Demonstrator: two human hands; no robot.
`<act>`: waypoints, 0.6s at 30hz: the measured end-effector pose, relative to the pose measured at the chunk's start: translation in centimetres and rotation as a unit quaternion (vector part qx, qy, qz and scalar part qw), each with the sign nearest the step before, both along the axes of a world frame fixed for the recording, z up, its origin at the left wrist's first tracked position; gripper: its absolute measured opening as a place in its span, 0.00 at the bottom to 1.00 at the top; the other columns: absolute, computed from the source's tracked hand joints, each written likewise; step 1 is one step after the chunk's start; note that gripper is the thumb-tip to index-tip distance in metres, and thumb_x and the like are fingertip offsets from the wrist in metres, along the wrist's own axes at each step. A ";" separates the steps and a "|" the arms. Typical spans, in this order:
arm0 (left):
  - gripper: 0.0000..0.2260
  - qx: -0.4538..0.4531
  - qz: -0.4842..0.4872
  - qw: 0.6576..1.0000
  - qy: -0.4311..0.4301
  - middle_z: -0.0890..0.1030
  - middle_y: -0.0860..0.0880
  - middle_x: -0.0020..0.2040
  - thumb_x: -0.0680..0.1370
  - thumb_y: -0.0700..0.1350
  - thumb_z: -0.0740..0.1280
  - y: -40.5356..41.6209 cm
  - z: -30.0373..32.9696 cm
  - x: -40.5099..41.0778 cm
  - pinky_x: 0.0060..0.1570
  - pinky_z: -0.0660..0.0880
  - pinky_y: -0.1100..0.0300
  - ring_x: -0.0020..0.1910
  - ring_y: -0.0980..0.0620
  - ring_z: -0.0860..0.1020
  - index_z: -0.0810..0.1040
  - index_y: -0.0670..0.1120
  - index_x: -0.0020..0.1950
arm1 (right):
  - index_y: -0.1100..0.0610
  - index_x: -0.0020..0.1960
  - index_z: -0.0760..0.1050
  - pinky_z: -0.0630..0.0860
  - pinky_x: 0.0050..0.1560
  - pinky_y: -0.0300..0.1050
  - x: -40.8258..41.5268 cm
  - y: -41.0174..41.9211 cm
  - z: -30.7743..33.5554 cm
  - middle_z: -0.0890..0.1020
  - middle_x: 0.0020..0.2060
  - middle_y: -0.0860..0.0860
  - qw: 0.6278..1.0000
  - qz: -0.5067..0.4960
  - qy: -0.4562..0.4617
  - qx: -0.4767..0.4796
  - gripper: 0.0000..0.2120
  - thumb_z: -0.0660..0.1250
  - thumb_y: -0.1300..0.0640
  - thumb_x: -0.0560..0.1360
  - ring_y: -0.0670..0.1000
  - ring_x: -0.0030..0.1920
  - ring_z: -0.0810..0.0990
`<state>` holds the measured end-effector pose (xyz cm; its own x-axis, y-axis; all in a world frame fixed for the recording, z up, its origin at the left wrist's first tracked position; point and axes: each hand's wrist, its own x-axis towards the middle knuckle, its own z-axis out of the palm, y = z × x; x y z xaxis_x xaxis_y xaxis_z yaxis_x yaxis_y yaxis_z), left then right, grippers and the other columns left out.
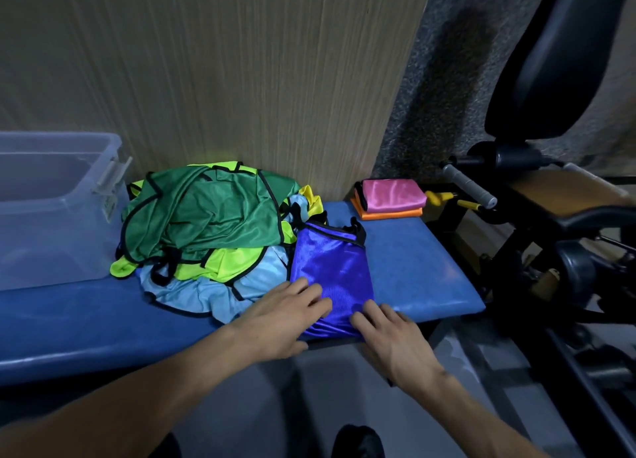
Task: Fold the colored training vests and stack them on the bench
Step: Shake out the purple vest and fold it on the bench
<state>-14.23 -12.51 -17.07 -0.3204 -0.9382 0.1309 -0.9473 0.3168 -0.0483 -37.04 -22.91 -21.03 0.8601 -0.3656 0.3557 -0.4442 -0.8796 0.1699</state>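
Pressing flat, fingers straight, gripping nothing: both hands, left hand (285, 314) and right hand (392, 340), on blue vest (330, 268).

Royal-blue satin vest (330, 268) with black trim, folded lengthwise into a narrow strip, lies flat on the blue bench (423, 271) near the front edge, just right of the pile, near end overhanging the front edge. Unfolded pile (206, 237) mid-bench against the back edge: dark green vest (206, 213) on top, neon yellow-green (227, 263) and light blue (206, 292) below, all crumpled. Folded stack at the back right corner: pink vest (395, 191) on orange vest (389, 213).
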 end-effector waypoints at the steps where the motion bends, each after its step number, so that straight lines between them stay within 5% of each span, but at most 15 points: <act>1: 0.23 -0.017 -0.003 1.000 -0.006 0.70 0.53 0.56 0.71 0.53 0.75 0.1 -0.5 -0.1 0.53 0.72 0.57 0.55 0.50 0.69 0.68 0.52 0.59 | 0.52 0.50 0.68 0.75 0.33 0.50 -0.2 0.0 -0.2 0.72 0.44 0.51 1.000 -0.008 0.006 -0.014 0.22 0.75 0.61 0.62 0.55 0.37 0.74; 7: 0.16 -0.077 -0.022 0.994 0.074 0.74 0.52 0.54 0.74 0.41 0.71 0.8 -1.4 0.9 0.45 0.78 0.57 0.51 0.51 0.74 0.75 0.49 0.60 | 0.51 0.53 0.73 0.75 0.37 0.49 -0.1 0.0 0.1 0.75 0.47 0.49 0.999 -0.022 -0.023 -0.025 0.14 0.66 0.57 0.68 0.55 0.40 0.76; 11: 0.20 -0.088 -0.013 0.991 0.095 0.75 0.51 0.57 0.74 0.35 0.66 0.7 -1.9 1.7 0.43 0.80 0.53 0.53 0.49 0.76 0.73 0.47 0.65 | 0.49 0.54 0.76 0.75 0.45 0.48 -0.3 -0.6 1.9 0.77 0.48 0.44 0.984 -0.033 -0.121 0.129 0.12 0.62 0.54 0.72 0.51 0.46 0.76; 15: 0.13 -0.146 0.007 0.980 0.137 0.78 0.51 0.50 0.77 0.40 0.60 0.4 -0.9 1.6 0.44 0.79 0.52 0.48 0.51 0.76 0.77 0.47 0.59 | 0.46 0.52 0.77 0.72 0.55 0.44 0.0 -1.1 4.6 0.78 0.48 0.35 0.920 -0.044 -0.254 0.295 0.09 0.64 0.55 0.74 0.44 0.53 0.74; 18: 0.10 -0.190 0.061 0.939 0.279 0.80 0.54 0.50 0.78 0.39 0.66 0.0 2.8 0.5 0.49 0.76 0.55 0.48 0.55 0.78 0.78 0.49 0.58 | 0.46 0.49 0.78 0.73 0.55 0.39 0.4 -1.9 7.9 0.83 0.47 0.44 0.847 -0.040 -0.355 0.394 0.11 0.68 0.64 0.78 0.48 0.53 0.80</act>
